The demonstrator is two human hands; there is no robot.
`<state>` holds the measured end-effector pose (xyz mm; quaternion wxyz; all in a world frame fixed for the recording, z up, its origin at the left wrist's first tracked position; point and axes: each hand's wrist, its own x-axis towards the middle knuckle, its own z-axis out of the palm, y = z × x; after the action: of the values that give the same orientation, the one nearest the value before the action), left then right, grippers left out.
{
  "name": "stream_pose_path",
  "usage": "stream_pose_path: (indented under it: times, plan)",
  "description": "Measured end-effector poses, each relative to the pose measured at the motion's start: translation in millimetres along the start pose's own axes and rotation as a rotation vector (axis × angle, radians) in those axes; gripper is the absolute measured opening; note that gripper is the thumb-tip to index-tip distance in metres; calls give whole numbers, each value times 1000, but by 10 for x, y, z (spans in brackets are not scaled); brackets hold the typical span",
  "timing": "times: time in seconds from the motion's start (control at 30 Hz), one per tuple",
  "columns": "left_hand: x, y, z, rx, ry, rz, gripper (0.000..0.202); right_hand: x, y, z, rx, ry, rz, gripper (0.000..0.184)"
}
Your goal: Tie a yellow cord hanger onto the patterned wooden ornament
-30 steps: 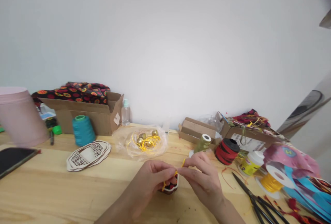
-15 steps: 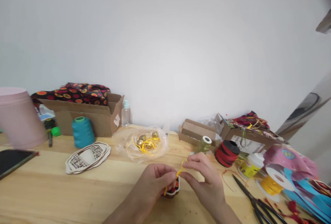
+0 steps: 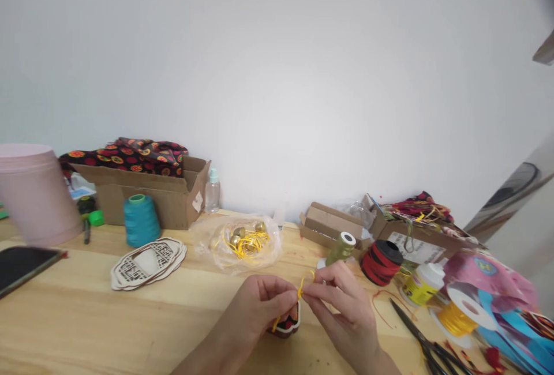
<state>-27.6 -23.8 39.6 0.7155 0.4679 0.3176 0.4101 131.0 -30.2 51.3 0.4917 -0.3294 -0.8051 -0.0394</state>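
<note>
Near the front middle of the table, my left hand (image 3: pixel 264 310) pinches a yellow cord (image 3: pixel 299 292) between thumb and forefinger. My right hand (image 3: pixel 344 308) has its thumb and fingertips closed on the same cord, just to the right, where a small loop stands up. Below the left fingers is a small ornament (image 3: pixel 287 326) with a pale scalloped rim and dark, red-patterned fabric; the left hand covers much of it. A bit of yellow cord also hangs at its left side.
Behind the hands lies a plastic bag (image 3: pixel 212 248) with brass bells and yellow cord. Wooden cutouts (image 3: pixel 147 262) and a teal thread cone (image 3: pixel 141 222) stand left. Scissors (image 3: pixel 418 334), a yellow cord spool (image 3: pixel 459 314), a glue bottle (image 3: pixel 424 282) and red ribbon (image 3: pixel 381 263) are right.
My right hand's fingers have drawn closer together on the yellow cord, and the cord's loop has shifted slightly. The left hand keeps its pinch. The whole view has shifted a little.
</note>
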Motion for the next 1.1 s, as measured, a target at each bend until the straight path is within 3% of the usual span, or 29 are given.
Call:
stream_pose_path:
  times: [0.13,0.37,0.57,0.8,0.93,1.1]
  plan:
    - [10,-20,27,11,39,15,20,-29,-7,13,-62,-2,-26,15]
    - [62,-145,109,-268,50,26,25,-85,-17,81,-167,15,-26,12]
    - [47,-165,91,-322,44,-34,27,-40,-24,28,-221,-138,-54,9]
    - [59,-162,35,-241,111,10,23,-44,-55,104,41,-151,163,12]
    - [47,-120,49,-361,88,-22,23,-28,-77,129,153,-124,215,14]
    - [12,-76,68,-496,50,-101,26,-14,-59,102,112,-34,219,9]
